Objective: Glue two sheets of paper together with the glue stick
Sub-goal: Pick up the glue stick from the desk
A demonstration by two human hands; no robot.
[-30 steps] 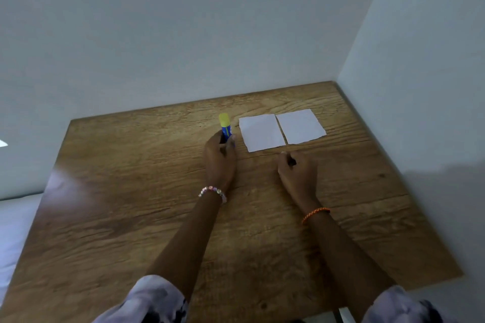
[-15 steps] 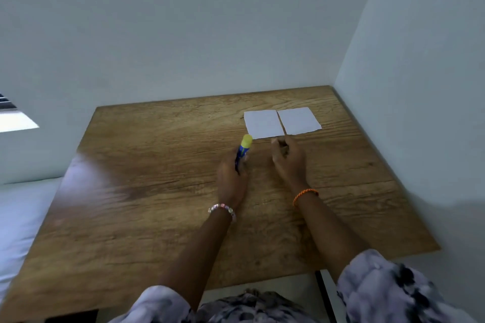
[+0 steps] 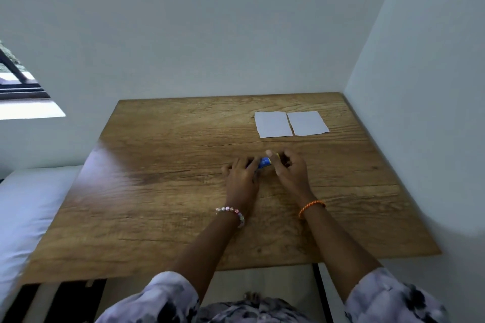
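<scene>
Two white paper sheets lie side by side at the far right of the wooden table [image 3: 157, 191]: the left sheet [image 3: 273, 124] and the right sheet [image 3: 307, 123]. Nearer to me, a blue glue stick [image 3: 264, 162] with a yellow cap is held lying sideways between both hands. My left hand [image 3: 242, 177] grips its blue body. My right hand [image 3: 288, 172] closes its fingers on the yellow cap end, which is mostly hidden.
White walls stand close behind the table and along its right edge. A white mattress [image 3: 29, 207] lies to the left, below a window [image 3: 15, 78]. Dark table legs show under the near edge.
My left hand carried the glue stick from beside the papers toward me and laid it sideways. My right hand came onto the cap end. The view pulled back.
</scene>
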